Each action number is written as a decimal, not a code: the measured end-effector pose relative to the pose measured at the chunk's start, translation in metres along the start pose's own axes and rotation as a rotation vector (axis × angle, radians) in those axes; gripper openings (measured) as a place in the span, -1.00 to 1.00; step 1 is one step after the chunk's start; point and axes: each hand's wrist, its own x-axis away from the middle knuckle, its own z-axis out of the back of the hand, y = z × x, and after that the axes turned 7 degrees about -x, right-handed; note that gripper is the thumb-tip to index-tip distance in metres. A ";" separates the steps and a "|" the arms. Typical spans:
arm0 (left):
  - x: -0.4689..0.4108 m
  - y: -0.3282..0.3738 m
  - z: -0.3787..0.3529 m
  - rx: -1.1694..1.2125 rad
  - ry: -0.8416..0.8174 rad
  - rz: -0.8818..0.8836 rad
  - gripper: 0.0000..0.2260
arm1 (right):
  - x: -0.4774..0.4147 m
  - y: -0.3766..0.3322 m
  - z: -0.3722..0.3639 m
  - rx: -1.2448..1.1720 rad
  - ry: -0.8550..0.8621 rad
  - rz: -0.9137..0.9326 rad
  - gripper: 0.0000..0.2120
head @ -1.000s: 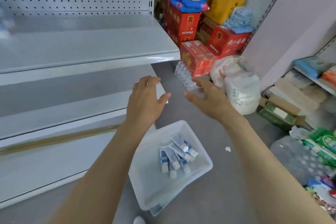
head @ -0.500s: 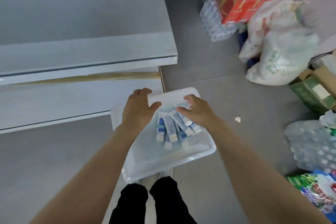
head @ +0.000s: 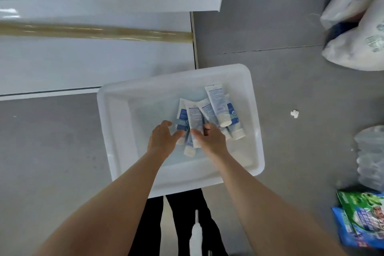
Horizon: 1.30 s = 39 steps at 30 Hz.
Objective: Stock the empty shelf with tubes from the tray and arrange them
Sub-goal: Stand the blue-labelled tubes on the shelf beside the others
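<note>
Fingers [head: 165, 124] of left hand [head: 163, 140] spread open, those of right hand [head: 211, 141] unreadable, over white-and-blue plastic tubes [head: 217, 102] in translucent white tray [head: 118, 124], frame centre; gather caps aligned before lifting.

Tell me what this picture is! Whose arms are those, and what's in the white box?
There is no machine here. A person wears a camera on their head, so you look down along their own two arms. The white box is a plastic tray standing on the grey floor. In it lies a small heap of white-and-blue tubes. The left hand rests open against the heap. The right hand bends its fingers at one tube, but I cannot tell if it grips it. At the top left is the white shelf where the tubes should go.
</note>
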 end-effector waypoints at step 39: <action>0.195 -0.121 0.219 0.936 -0.087 -0.236 -0.87 | 0.235 -0.154 -0.076 -0.760 -0.235 0.166 -0.69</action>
